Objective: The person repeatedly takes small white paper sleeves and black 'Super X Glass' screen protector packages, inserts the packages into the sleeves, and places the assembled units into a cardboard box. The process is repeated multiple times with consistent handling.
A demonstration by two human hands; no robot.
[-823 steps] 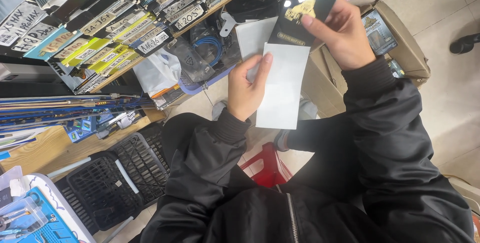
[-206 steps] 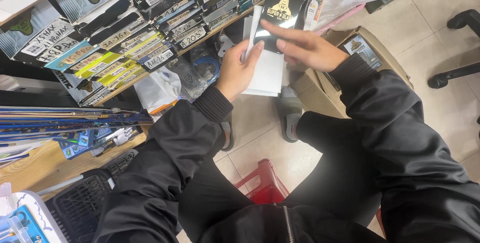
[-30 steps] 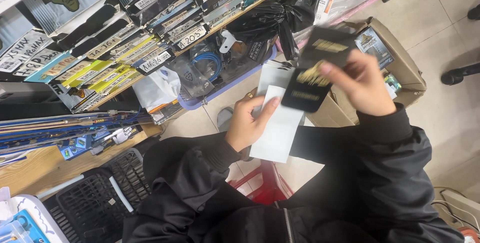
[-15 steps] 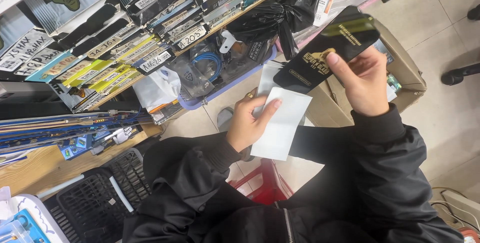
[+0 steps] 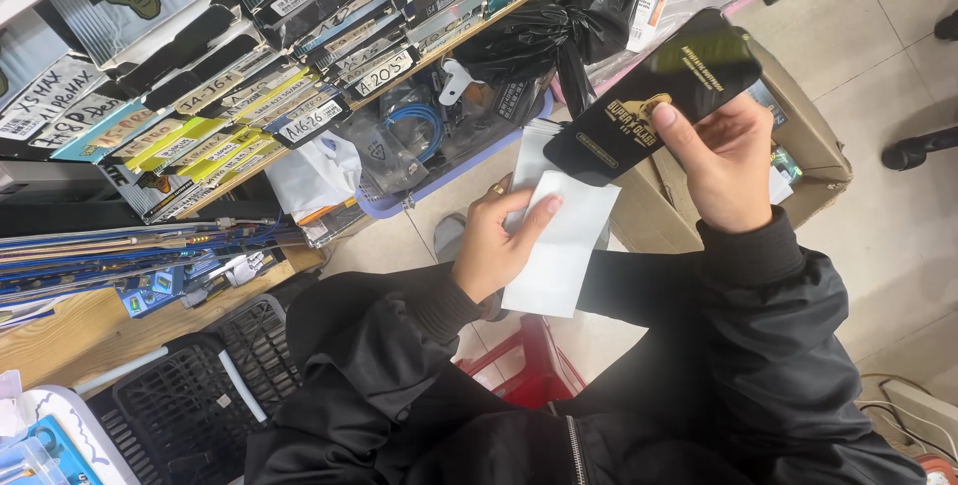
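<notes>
Head view, left to right. At far left, a black basket [image 5: 180, 405] on the floor beside a wooden surface [image 5: 60, 330] carrying a bundle of thin rods [image 5: 110, 250]. Above, a shelf [image 5: 299, 161] packed with flat labelled boxes [image 5: 200, 131], tilted and overlapping. Under the shelf, a clear tub [image 5: 439, 146] holding a blue cable [image 5: 414, 116], with a black plastic bag [image 5: 559, 31] just beside it on the right. At centre, left hand [image 5: 494, 245] closed on a white envelope [image 5: 564, 245], thumb pressed on its face, fingers behind; a second white sheet [image 5: 534, 156] showing behind it. Right of that, right hand [image 5: 723, 161] gripping a flat black packet [image 5: 654, 101] by its lower edge, thumb on the front, packet tilted up to the right and just above the envelope's top edge, overlapping it in this view. Behind both, an open cardboard box [image 5: 808, 146] on the tiled floor [image 5: 888, 66]. Below, black jacket sleeves [image 5: 778, 345] and a red stool [image 5: 524, 375] between the knees.
</notes>
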